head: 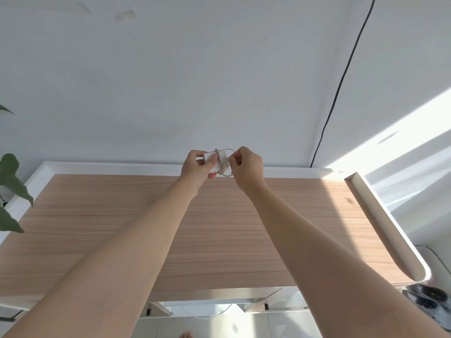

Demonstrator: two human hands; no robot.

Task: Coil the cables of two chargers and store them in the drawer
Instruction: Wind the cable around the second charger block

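Observation:
A white charger block is held up over the far edge of the wooden desk. My left hand grips the block from the left. Its pale cable is wound several turns around the block, and a loop sticks out to the right. My right hand pinches that loop at the block's right side. Below the desk's near edge an open drawer shows a curved white cable inside. A second charger is not clearly visible.
A white raised rim runs along the desk's back and sides. A black cable hangs down the wall at the right. Green plant leaves reach in from the left. Dark objects sit on the floor at bottom right.

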